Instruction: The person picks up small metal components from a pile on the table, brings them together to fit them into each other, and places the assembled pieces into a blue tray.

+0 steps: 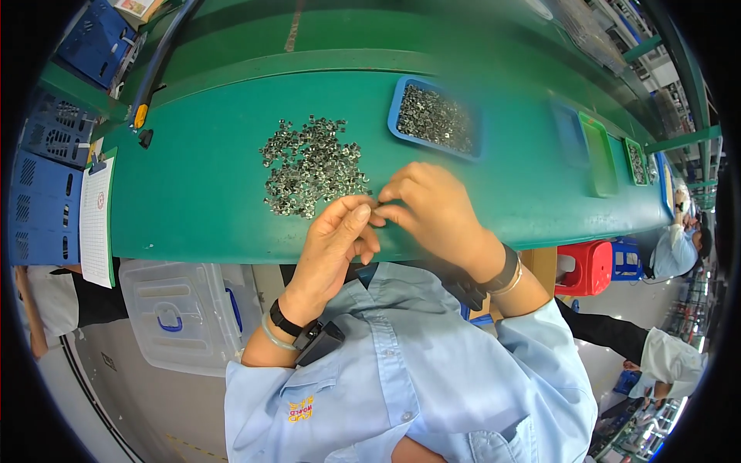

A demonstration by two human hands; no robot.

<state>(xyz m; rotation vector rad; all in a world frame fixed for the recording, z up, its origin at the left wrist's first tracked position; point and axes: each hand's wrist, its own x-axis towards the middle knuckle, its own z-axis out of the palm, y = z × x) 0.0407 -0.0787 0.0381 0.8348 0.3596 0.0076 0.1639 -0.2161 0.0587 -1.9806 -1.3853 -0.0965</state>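
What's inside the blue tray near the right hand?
Lots of tiny, shiny, metal-looking pieces lie in the blue tray. Only the top ones show; anything beneath, even the bottom, is covered.

Fingertips (362,212) — anything between them too small to tell, blue tray (394,114) — right side blurred

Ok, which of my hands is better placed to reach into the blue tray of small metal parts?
Probably your right hand: it sits just below the blue tray in the view, while your left hand is farther from it, nearer the loose metal pile.
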